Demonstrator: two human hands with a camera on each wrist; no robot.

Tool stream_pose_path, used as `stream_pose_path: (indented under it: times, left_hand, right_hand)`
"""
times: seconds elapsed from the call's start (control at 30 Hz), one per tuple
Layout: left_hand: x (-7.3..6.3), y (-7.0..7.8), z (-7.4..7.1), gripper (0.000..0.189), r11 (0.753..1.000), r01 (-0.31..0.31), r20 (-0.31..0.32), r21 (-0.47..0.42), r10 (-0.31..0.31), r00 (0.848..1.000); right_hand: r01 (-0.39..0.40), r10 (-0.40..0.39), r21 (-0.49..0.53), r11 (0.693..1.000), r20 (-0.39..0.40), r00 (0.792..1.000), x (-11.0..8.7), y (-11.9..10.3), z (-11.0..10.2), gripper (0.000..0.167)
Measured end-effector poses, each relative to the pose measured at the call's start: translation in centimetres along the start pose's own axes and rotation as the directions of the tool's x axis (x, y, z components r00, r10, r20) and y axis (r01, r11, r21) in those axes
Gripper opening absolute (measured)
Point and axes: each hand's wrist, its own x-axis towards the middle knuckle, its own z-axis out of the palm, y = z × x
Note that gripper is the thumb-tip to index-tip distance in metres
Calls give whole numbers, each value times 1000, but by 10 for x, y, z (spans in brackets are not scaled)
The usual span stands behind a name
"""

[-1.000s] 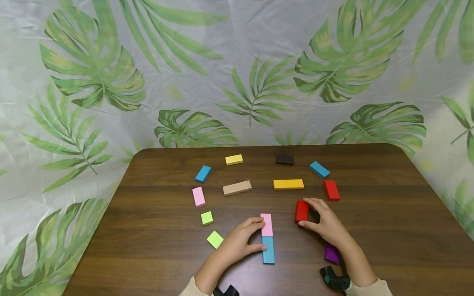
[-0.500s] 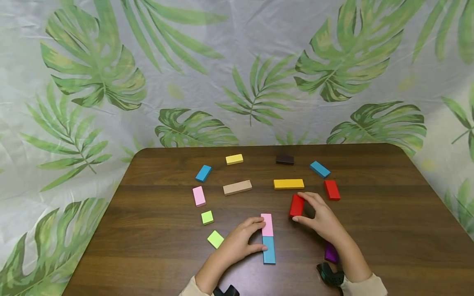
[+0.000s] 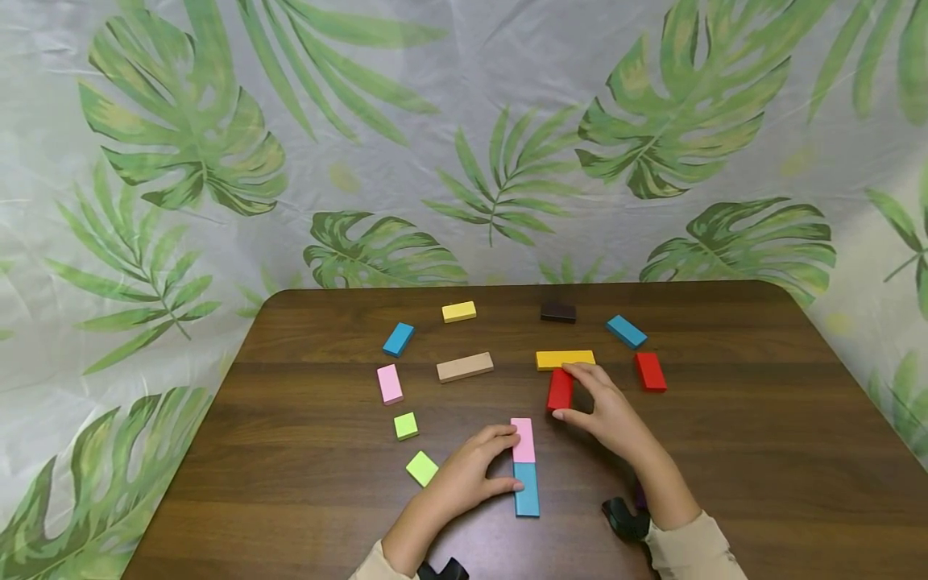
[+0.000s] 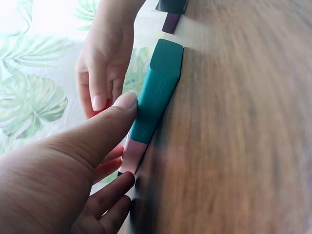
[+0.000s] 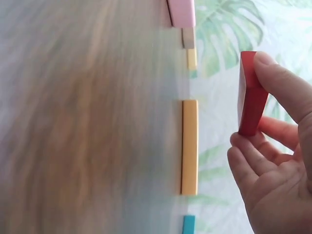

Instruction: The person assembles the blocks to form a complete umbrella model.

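Note:
In the head view my right hand (image 3: 605, 415) pinches a red block (image 3: 560, 391) between thumb and fingertips. The right wrist view shows this red block (image 5: 253, 92) raised off the tabletop. Near the front middle, a pink block (image 3: 523, 441) and a teal-blue block (image 3: 526, 490) lie end to end in one line. My left hand (image 3: 467, 475) rests at their left side, thumb touching the blue one and fingertips at the pink one. From the left wrist, the thumb (image 4: 126, 101) lies against the teal block's (image 4: 156, 97) side.
Beyond the raised block lies an orange-yellow block (image 3: 565, 360), with a tan block (image 3: 465, 368) to its left. Around these, blue, yellow, black (image 3: 558, 312), red (image 3: 650, 372), pink and lime-green (image 3: 406, 426) blocks form a loose arc. A purple block (image 3: 640, 495) is mostly behind the right forearm.
My right hand has carried the red block left and farther from me, from the right side to just in front of the orange-yellow block. My left hand and its two blocks have stayed put.

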Motion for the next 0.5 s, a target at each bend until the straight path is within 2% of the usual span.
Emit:
stream_pose_path:
  times: [0.37, 0.5]
  left_hand:
    - [0, 0, 0, 60, 1000, 4, -1, -9, -4, 1000]
    - [0, 0, -1, 60, 1000, 3, 0, -11, -3, 1000]
  right_hand:
    - [24, -25, 24, 999, 34, 999, 16, -6, 17, 72]
    - [57, -59, 37, 998, 39, 997, 21, -6, 24, 70]
